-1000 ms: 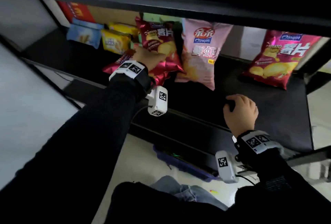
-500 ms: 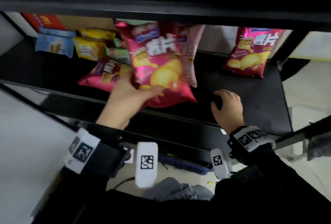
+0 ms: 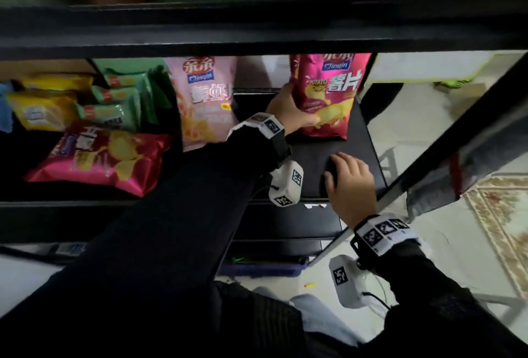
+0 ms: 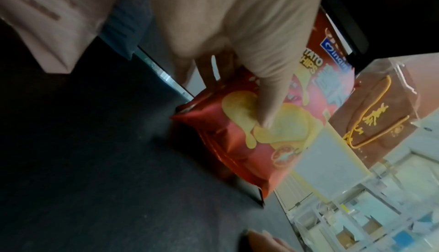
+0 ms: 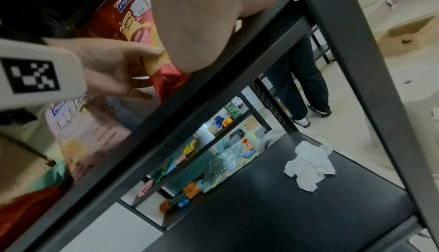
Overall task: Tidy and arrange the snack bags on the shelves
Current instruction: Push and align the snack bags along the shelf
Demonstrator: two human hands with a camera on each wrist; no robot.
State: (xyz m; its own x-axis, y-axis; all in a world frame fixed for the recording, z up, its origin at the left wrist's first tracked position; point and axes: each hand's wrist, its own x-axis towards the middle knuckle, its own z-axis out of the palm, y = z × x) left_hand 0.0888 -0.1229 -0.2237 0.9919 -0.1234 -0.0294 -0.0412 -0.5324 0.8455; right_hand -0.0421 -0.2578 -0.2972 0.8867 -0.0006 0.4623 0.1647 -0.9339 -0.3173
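Note:
My left hand [image 3: 297,111] grips a red potato chip bag [image 3: 328,94] by its lower left side, thumb across the front. The bag stands upright at the right end of the black shelf [image 3: 314,157]. In the left wrist view the thumb of my left hand [image 4: 237,90] presses the printed chips on the red bag [image 4: 256,143], whose bottom touches the board. My right hand [image 3: 348,183] rests on the shelf's front edge and holds nothing. A pink shrimp chip bag [image 3: 205,100] stands left of my left arm. Another red chip bag [image 3: 105,157] lies flat at the front left.
Green packets [image 3: 123,100] and yellow packets [image 3: 43,109] crowd the back left. The upper shelf beam [image 3: 257,28] hangs low over the bags, and a slanted upright post [image 3: 457,134] bounds the right end. On the lower shelf [image 5: 285,209] lies a crumpled white tissue [image 5: 308,169].
My left hand lifted a red chip bag from the left-middle pile and carried it to the shelf's right end, where it now stands. My right hand stayed at the front edge.

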